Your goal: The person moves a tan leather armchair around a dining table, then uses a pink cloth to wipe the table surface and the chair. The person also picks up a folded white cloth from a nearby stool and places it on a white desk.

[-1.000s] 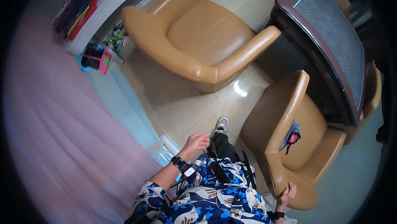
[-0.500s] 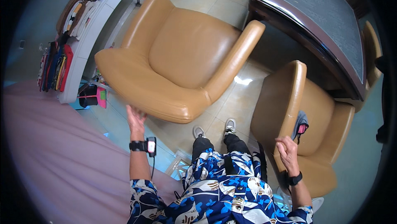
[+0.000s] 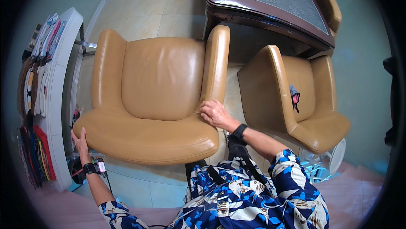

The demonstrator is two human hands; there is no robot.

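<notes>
A tan leather armchair (image 3: 163, 77) stands in front of me, its curved backrest (image 3: 144, 142) nearest and its seat beyond. My left hand (image 3: 80, 144) is at the backrest's left corner, thumb and fingers apart around the edge; part of its grip is hidden. With bent fingers, my right hand (image 3: 215, 113) grasps the place where the right armrest (image 3: 218, 64) meets the backrest. Both wrists wear black bands, and a small device (image 3: 100, 165) sits by the left one.
A second tan armchair (image 3: 302, 89) stands to the right, with a grey and pink cloth item (image 3: 294, 96) on it. A dark-edged table (image 3: 270, 13) is beyond. Folded clothes (image 3: 36, 85) fill a white shelf (image 3: 57, 81) on the left. A white stool (image 3: 337, 157) stands behind the second chair.
My right hand has come from beside the second chair to the near armchair's right side. My left hand now touches its left corner. The view has turned, and this chair appears squarer to me.
</notes>
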